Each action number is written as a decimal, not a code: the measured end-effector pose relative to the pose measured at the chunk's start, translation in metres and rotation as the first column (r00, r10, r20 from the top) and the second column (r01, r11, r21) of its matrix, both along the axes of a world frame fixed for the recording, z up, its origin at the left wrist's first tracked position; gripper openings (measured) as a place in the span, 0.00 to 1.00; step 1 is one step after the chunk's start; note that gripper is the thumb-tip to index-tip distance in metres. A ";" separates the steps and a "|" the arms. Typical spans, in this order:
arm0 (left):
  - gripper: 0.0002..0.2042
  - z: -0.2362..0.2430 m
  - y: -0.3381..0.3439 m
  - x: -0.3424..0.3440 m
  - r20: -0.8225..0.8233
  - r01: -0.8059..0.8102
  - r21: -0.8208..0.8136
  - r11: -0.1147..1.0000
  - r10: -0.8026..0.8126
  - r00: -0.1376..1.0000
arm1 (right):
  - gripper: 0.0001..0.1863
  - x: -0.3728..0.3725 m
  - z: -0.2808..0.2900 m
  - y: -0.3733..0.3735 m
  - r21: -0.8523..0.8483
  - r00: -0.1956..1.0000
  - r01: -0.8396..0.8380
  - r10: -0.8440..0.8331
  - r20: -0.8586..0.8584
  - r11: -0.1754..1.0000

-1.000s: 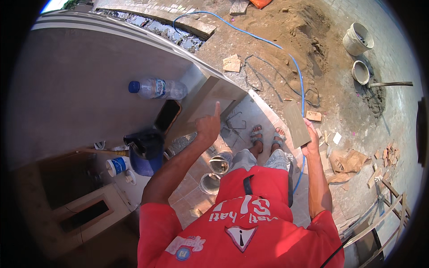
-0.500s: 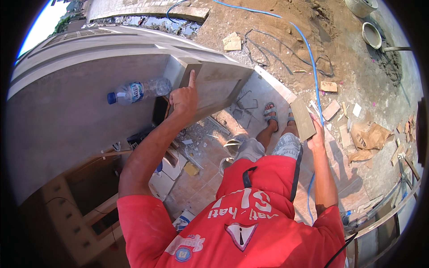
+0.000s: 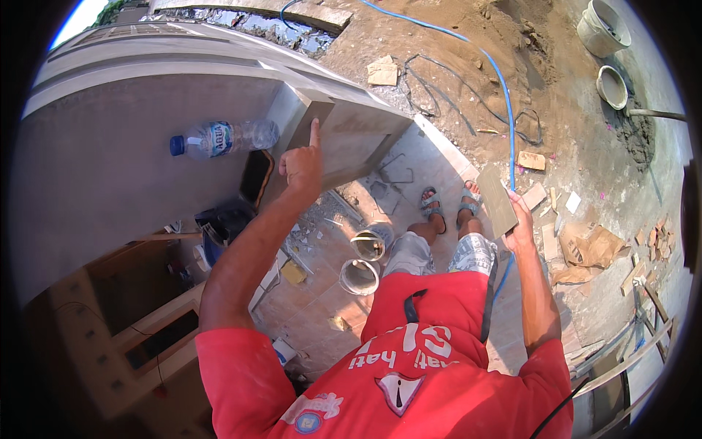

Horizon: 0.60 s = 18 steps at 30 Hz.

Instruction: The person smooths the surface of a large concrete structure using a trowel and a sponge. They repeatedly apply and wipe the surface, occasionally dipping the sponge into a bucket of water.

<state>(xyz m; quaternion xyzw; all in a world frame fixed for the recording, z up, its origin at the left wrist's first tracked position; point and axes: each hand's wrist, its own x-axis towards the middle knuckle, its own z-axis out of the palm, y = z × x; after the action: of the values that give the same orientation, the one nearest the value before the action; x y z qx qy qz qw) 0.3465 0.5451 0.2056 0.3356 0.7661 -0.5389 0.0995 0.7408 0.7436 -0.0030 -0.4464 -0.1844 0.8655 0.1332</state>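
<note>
My left hand [image 3: 301, 167] touches the grey plastered pillar top [image 3: 306, 126] with its index finger stretched out. Its other fingers are curled and nothing is in them. Beside it, a clear plastic bottle [image 3: 245, 136] with a blue cap lies on its side on the grey ledge [image 3: 146, 110]. A dark, flat, orange-edged object [image 3: 256, 178] rests close to my left wrist. On the other side, my right hand [image 3: 521, 228] grips a flat, rectangular plastering float [image 3: 497, 201], its broad face toward me. Any handle behind it is hidden.
Two buckets [image 3: 359, 278] stand on the tiled floor near my legs. A blue hose [image 3: 510, 110] crosses the sandy ground. To the right lie a torn brown paper bag [image 3: 589, 245], brick pieces and scraps of wood. More buckets [image 3: 604, 29] stand at the far right.
My view has shifted, bringing the floor buckets and both sandaled feet more fully into sight. The float has tilted slightly in my right hand. My left index finger stays on the pillar top.
</note>
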 end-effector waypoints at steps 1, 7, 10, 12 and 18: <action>0.44 -0.003 -0.005 0.008 0.065 -0.059 0.028 0.998 0.058 0.996 | 0.15 -0.001 -0.001 -0.002 0.009 0.999 -0.040 0.040 0.021 0.999; 0.39 -0.056 -0.086 0.118 0.580 -0.417 0.193 0.888 0.240 0.778 | 0.14 -0.023 0.003 -0.025 0.037 0.965 -0.223 0.216 0.147 0.974; 0.37 -0.110 -0.114 0.173 0.791 -0.637 0.106 0.764 0.324 0.520 | 0.14 -0.048 -0.020 -0.038 0.062 0.896 -0.430 0.417 0.155 0.901; 0.37 -0.184 -0.141 0.203 0.843 -0.743 0.056 0.667 0.367 0.393 | 0.14 -0.067 -0.051 -0.049 0.073 0.849 -0.521 0.507 0.151 0.850; 0.29 -0.352 -0.140 0.237 0.965 -0.932 0.105 0.347 0.192 0.180 | 0.18 -0.149 -0.118 -0.075 0.045 0.700 -0.693 0.687 -0.196 0.719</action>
<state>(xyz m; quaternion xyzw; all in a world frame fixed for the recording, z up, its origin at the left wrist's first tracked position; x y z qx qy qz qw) 0.5832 0.4049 -0.1463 0.1970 0.8106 0.1396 0.5335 0.5915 0.6690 -0.1205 -0.2583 -0.3099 0.8951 -0.1899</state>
